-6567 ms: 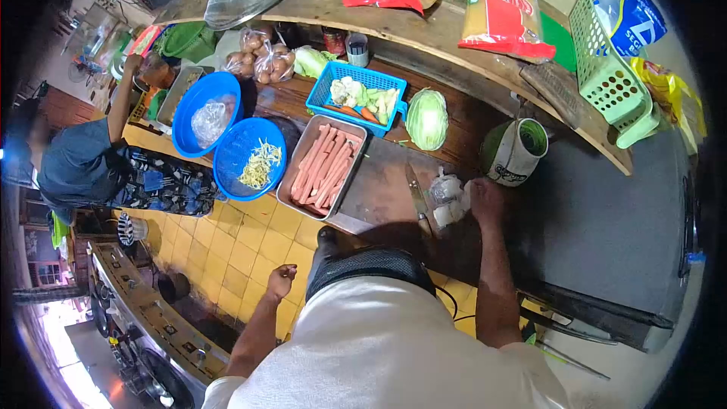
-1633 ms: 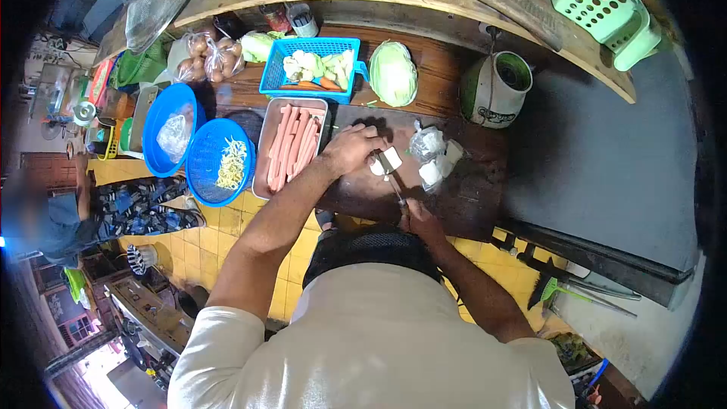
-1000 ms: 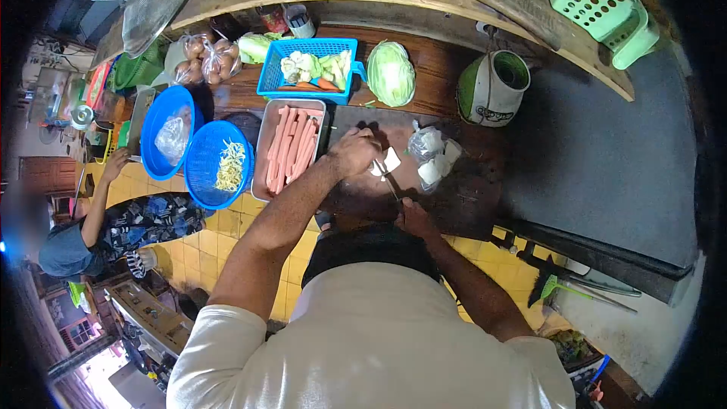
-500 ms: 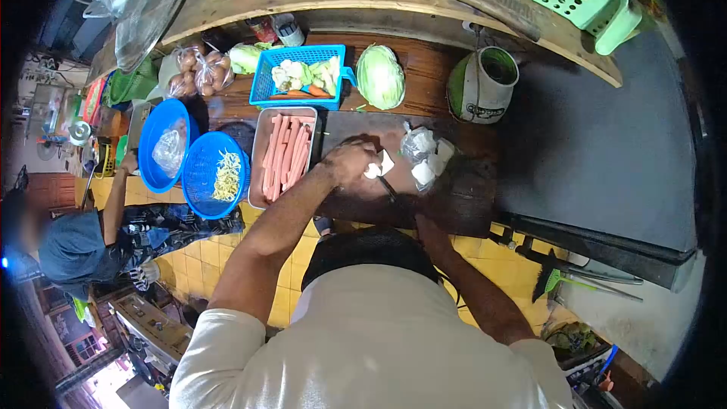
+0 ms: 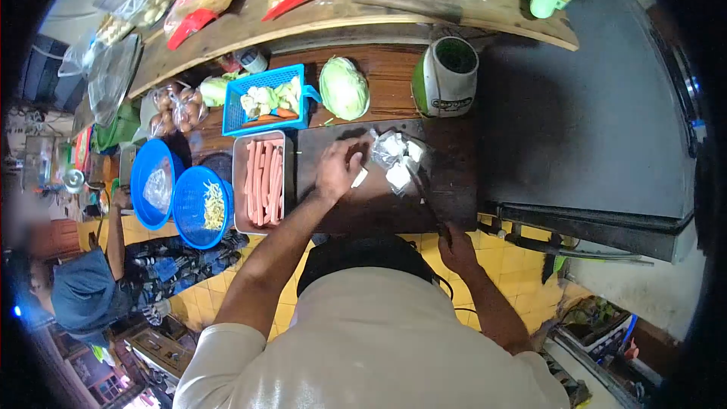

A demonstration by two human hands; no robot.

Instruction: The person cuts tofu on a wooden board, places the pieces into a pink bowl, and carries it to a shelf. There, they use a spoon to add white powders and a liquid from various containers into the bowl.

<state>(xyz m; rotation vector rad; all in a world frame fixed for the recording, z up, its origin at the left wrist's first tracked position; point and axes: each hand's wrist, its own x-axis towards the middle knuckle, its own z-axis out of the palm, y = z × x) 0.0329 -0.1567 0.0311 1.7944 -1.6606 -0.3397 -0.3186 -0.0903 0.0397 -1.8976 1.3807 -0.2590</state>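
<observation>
My left hand is over the dark board, thumb and fingers apart, beside a small white piece. Its fingertips come close to a clear plastic bag, on which white blocks lie. Lower right, my right hand is closed around the handle of a knife, whose blade points up and left to the white blocks.
Left of the board are a tray of sausages, a blue basket of vegetables and two blue bowls. Behind are a cabbage and a rice cooker. A co-worker stands at far left.
The view has shifted. My left hand has loosened from the white pieces it was on, and the knife in my right hand has moved over to the white blocks on the plastic.
</observation>
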